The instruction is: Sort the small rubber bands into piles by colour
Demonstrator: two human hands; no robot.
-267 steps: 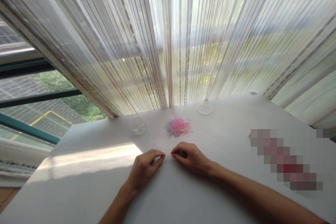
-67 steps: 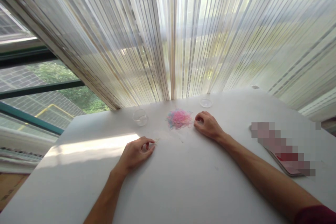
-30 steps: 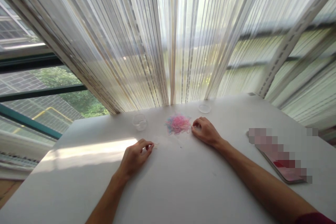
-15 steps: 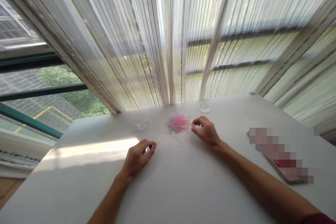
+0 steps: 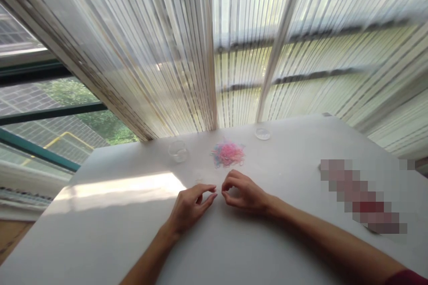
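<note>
Near the middle of the white table (image 5: 100,240), my left hand (image 5: 192,205) has its thumb and forefinger a little apart, with nothing visible between them. Just to its right, my right hand (image 5: 242,193) is closed in a pinch, its fingertips almost meeting those of the left. Whatever is in that pinch is too small to make out. Beyond both hands lies a loose pile of thin pink and blue loops, like small rubber bands (image 5: 228,155). A faint pale loop (image 5: 199,178) rests behind my left hand.
A clear round container (image 5: 178,153) stands left of the pile, and a clear shallow dish or lid (image 5: 262,134) lies behind it to the right. A blurred-out flat object (image 5: 364,200) lies at the right. Striped curtains (image 5: 167,53) hang along the table's far edge.
My right hand has moved from beside the pile toward me and left. My left hand has shifted right, its fingertips parting slightly. A faint loop now shows behind it; a small blue speck is hidden.
</note>
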